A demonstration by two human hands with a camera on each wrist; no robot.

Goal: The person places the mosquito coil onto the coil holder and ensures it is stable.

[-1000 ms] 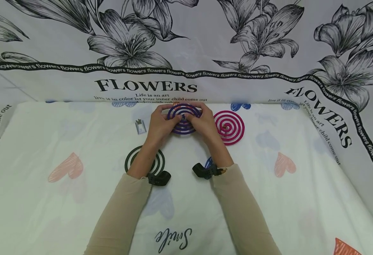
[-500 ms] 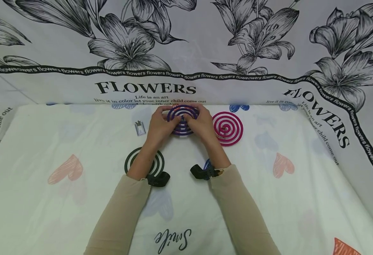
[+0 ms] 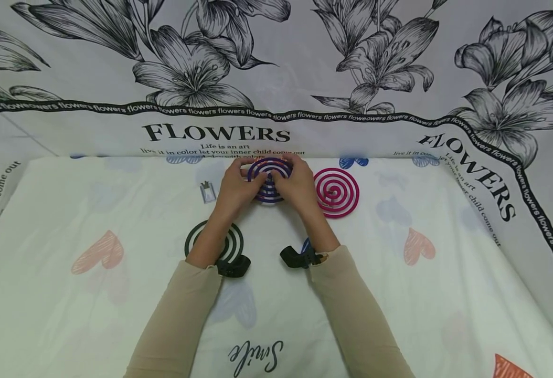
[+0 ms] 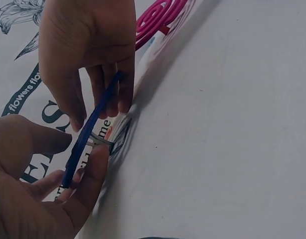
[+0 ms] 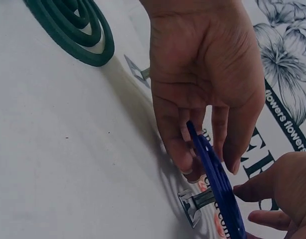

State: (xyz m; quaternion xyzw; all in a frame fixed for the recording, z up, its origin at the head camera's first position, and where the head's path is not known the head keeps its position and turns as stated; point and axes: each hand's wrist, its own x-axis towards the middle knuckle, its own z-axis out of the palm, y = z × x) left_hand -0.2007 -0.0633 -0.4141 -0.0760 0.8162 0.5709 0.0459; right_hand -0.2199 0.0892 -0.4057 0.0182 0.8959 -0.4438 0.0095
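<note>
A blue mosquito coil [image 3: 270, 195] is held between both hands at the far middle of the cloth, tilted in both wrist views. My left hand [image 3: 235, 185] has its thumb near the coil's centre and its fingers behind the left side. From the right side, my right hand [image 3: 300, 185] holds it the same way. In the right wrist view, a small metal coil stand [image 5: 195, 204] is at the coil's underside, its post towards the coil; whether the two are joined I cannot tell.
A pink coil [image 3: 336, 192] lies right of the right hand. The green coil [image 3: 238, 241] is partly under the left forearm. Another metal stand [image 3: 208, 192] lies left of the left hand. A blue patch [image 3: 306, 244] by the right wrist is mostly hidden.
The whole head view has shifted slightly downward. Both hands keep their hold on the blue coil, with hardly any visible finger movement.
</note>
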